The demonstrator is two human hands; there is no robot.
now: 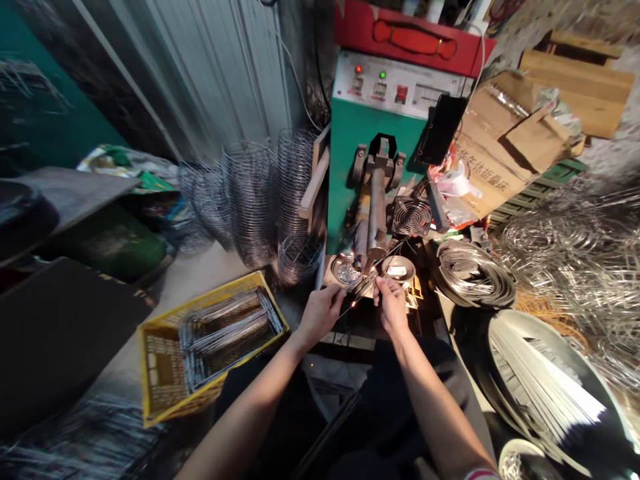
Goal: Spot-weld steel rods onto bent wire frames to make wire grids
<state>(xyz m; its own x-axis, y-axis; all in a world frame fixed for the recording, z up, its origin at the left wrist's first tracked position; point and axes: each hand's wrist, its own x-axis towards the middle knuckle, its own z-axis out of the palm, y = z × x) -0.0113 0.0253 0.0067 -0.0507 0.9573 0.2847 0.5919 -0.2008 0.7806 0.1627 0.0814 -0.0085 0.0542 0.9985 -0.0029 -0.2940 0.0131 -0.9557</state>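
One left hand (320,312) and one right hand (393,303) before a green machine (345,147), digits bunched, what each grip pinches unclear, thin metal wire (347,311) slanting between them, glowing spark (354,304) beside it.

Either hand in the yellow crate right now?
No, the left hand and right hand are both outside the yellow crate, at the front of the green machine.
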